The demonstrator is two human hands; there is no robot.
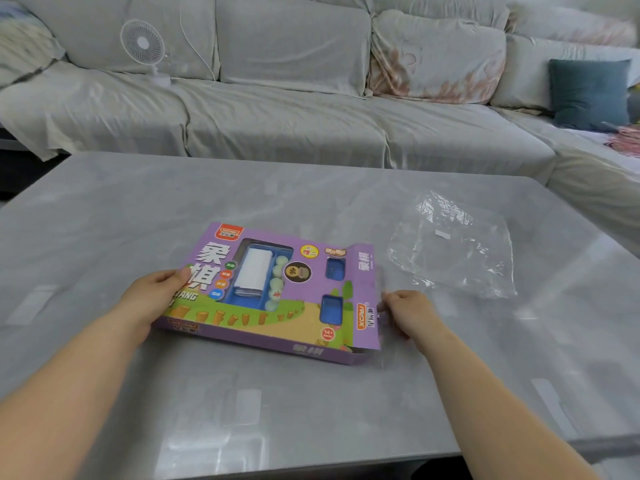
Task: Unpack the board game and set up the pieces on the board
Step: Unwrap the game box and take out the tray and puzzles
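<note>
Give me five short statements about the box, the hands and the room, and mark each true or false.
1. The left hand holds the purple game box at its left end. True.
2. The box is closed at both ends. False: the flap at its right end is open, beside the right hand.
3. A clear plastic bag lies on the table, right of the box. True.
4. The pieces are set out on the table. False: round pieces sit inside the box, seen through its window.
5. A white fan stands on the table. False: it stands on the sofa.
</note>
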